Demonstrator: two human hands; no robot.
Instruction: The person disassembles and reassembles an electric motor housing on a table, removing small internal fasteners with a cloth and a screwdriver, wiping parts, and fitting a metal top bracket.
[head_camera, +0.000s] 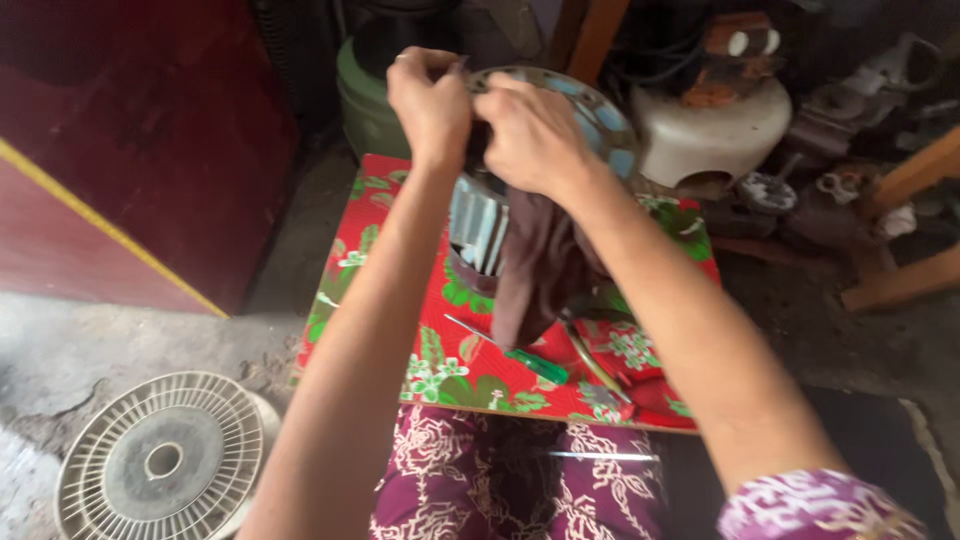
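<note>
1. Left hand (430, 105) clenches the rim of the fan drum (490, 215), held above the surface's (400, 360) far edge; keep that grip firm.
2. Right hand (530, 135) grasps the dark cloth (540, 270); press it flat and wipe between the blades.
3. Avoid the screwdriver (510, 352) below.

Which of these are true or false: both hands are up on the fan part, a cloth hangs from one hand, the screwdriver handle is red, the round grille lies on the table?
1. Both hands, the left hand and the right hand, are on the fan drum. True.
2. A dark cloth hangs from the right hand. True.
3. The screwdriver has a red handle. False: it is green.
4. The round grille lies on the flowered table. False: it lies on the floor.
</note>
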